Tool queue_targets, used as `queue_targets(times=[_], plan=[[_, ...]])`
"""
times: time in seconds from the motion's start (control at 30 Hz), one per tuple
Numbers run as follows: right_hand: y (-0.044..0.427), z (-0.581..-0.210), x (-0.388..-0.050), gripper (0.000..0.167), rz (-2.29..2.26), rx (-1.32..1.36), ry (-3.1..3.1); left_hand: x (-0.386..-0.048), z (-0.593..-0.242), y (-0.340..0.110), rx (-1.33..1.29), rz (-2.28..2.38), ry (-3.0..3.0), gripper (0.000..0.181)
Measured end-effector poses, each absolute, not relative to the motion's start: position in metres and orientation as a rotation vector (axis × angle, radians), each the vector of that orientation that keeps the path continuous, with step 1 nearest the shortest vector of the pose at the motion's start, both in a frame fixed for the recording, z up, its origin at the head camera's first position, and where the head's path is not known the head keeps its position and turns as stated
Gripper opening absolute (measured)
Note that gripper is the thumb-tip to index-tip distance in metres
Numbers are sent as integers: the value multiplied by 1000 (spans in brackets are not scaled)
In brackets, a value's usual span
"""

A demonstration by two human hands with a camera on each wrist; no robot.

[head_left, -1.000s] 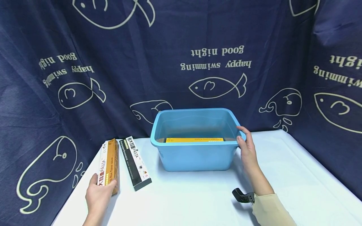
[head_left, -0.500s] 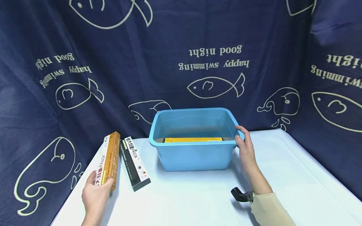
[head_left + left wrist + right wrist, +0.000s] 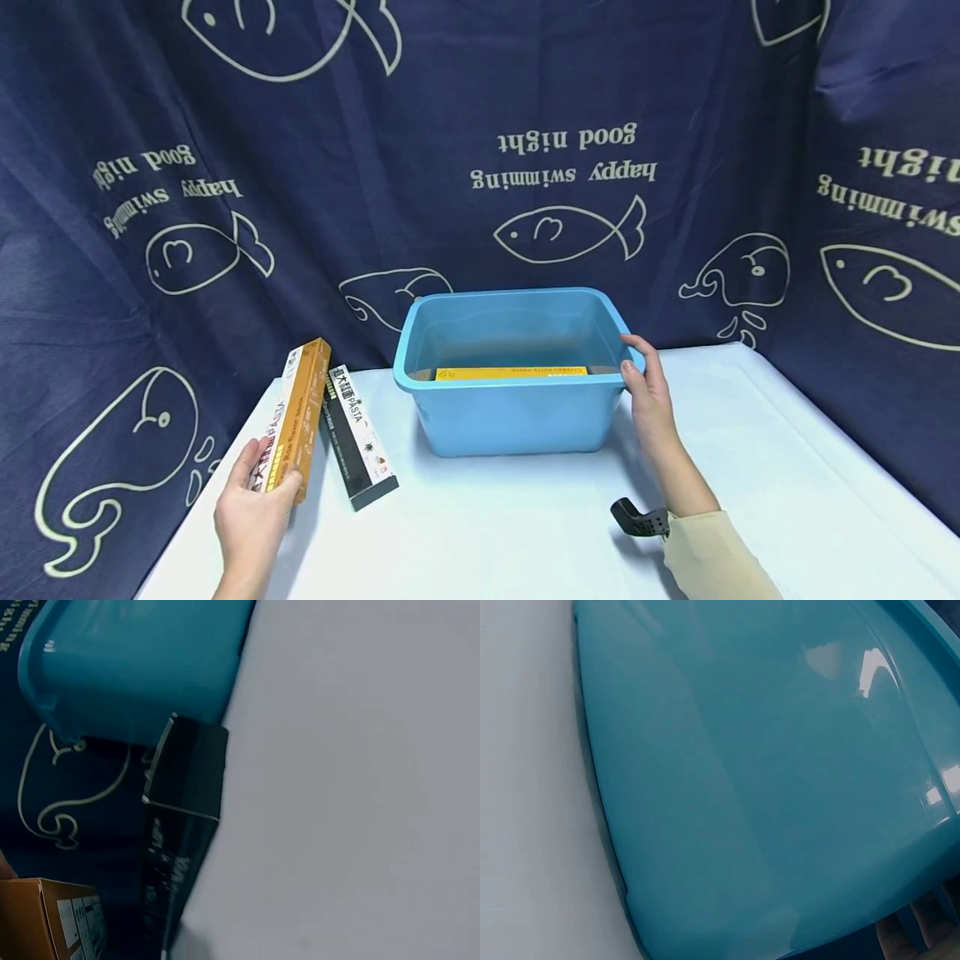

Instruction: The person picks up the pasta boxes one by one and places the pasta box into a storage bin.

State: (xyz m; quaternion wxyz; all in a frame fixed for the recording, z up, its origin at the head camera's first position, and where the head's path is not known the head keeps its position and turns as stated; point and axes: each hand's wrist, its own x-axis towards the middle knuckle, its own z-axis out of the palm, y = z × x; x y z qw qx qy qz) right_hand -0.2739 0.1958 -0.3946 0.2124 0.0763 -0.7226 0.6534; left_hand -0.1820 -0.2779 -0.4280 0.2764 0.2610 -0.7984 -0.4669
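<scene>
My left hand (image 3: 253, 510) grips the near end of an orange-and-white pasta box (image 3: 306, 408), its far end tipped up and to the right. In the left wrist view the orange box (image 3: 26, 919) shows only at the lower left corner. Just right of it, a black-and-white pasta box (image 3: 357, 442) lies on the table. My right hand (image 3: 652, 404) holds the right rim of a blue plastic bin (image 3: 517, 421), with the thumb on the near side. Inside the bin is a yellow box (image 3: 510, 373), partly hidden by the front wall.
White cloth covers the table (image 3: 510, 525). A dark blue curtain (image 3: 420, 167) with fish and whale drawings hangs behind and at both sides. Beside my right wrist juts a black strap-mounted piece (image 3: 639, 518), above the table.
My left hand has lifted the orange-and-white pasta box from the table, tilting its far end up and rightward towards the black box. The right hand keeps its hold on the bin.
</scene>
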Motion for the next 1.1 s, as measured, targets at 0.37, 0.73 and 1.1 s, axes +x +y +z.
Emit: queue_targets(times=[0.37, 0.73, 1.1], plan=[[194, -395, -273, 46, 1800, 197, -2004, -185, -407, -265, 457, -1439, -2029, 68], [195, -393, -271, 45, 1814, 169, -2039, -181, -385, -255, 349, -1462, -1973, 58], [194, -394, -272, 46, 1816, 189, -2021, -179, -365, -245, 295, -1451, -2037, 68]])
